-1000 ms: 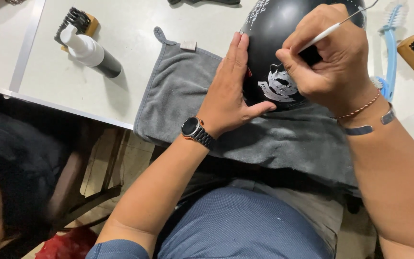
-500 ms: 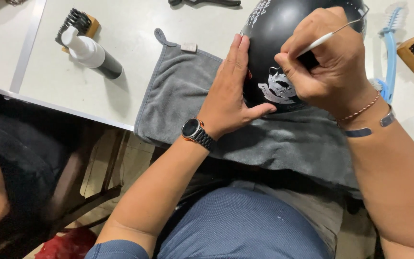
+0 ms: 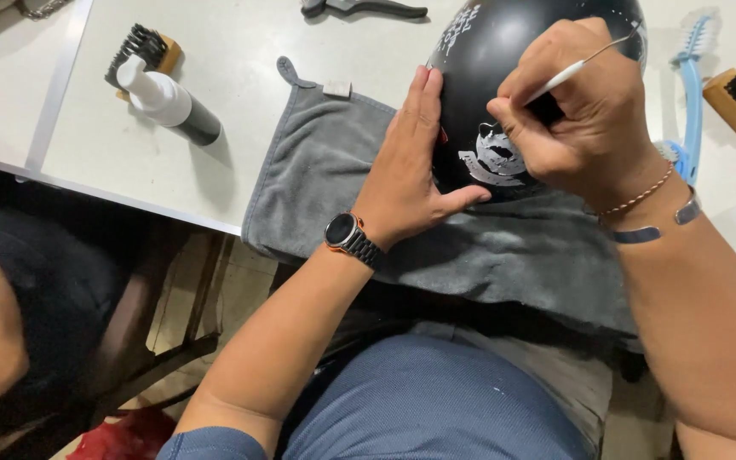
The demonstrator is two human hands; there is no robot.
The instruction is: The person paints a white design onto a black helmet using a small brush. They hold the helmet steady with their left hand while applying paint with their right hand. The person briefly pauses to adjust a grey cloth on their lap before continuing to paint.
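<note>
Barely moved: right hand (image 3: 585, 119) pinches pick (image 3: 585, 61), axis running far-right to near-left, tip probably on helmet (image 3: 479, 60) decal. Left hand (image 3: 411, 170) flat, fingers straight, against helmet's left side.

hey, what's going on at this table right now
A person seated at a pale table is working on a glossy black helmet that rests on a grey cloth. The left hand lies flat against the helmet's side, steadying it. The right hand pinches a thin white-handled tool, its tip at the white graphic on the shell. Brushes and a spray bottle lie untouched nearby.
</note>
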